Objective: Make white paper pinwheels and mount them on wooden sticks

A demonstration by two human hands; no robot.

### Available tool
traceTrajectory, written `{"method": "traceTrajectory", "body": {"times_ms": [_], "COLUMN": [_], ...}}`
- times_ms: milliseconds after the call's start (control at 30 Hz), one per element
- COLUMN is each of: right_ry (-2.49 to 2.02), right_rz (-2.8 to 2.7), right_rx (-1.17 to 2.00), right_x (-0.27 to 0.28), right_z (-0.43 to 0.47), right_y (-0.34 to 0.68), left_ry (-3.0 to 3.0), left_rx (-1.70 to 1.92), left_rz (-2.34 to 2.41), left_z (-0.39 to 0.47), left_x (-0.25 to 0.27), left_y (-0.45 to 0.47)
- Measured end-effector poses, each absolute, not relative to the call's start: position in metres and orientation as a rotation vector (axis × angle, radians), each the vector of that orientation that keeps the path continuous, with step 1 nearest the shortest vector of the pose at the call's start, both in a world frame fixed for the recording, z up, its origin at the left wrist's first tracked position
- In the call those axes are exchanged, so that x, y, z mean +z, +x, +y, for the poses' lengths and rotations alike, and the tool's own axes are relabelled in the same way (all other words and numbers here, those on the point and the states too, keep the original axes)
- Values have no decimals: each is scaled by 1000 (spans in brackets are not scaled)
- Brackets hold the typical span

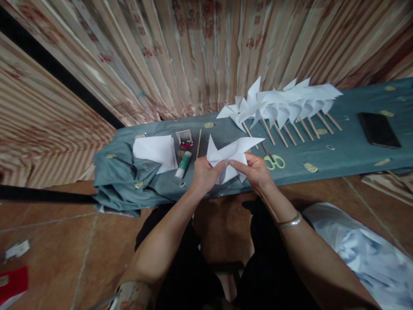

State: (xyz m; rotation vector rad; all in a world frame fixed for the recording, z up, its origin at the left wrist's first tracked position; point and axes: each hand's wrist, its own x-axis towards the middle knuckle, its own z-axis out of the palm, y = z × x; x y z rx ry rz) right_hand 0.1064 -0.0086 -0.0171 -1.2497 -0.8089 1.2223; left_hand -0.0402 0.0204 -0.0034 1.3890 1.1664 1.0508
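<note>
A white paper pinwheel (pixel 234 150) with folded, pointed blades is held between both hands above the table's near edge. My left hand (pixel 205 175) pinches its left side, thumb pressed near the middle. My right hand (pixel 257 172) grips the right side, its thumb meeting the other at the centre. Whether a pin sits under the thumbs is hidden. Just left of the hands lie a bare wooden stick (pixel 198 143), a glue stick (pixel 183 165) and a small open box of pins (pixel 185 140). Green-handled scissors (pixel 274 161) lie right of my right hand.
A row of several finished pinwheels on sticks (pixel 287 107) lies along the table's back. White paper sheets (pixel 155 150) are stacked at left, and a black phone (pixel 379 130) rests at right. The blue-green cloth (pixel 351 161) covers the table. A bag of white paper (pixel 368 249) stands on the floor.
</note>
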Motion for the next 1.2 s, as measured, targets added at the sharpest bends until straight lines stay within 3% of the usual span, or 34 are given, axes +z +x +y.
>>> {"method": "traceTrajectory", "body": {"times_ms": [1200], "right_ry": [-1293], "right_rz": [-919], "right_rx": [1246], "right_x": [-13], "right_z": [-9], "right_y": [117], "left_ry": [1259], "left_rx": [1009], "left_rz": [1152], "left_z": [20], "left_x": [-4], "left_y": [-40]}}
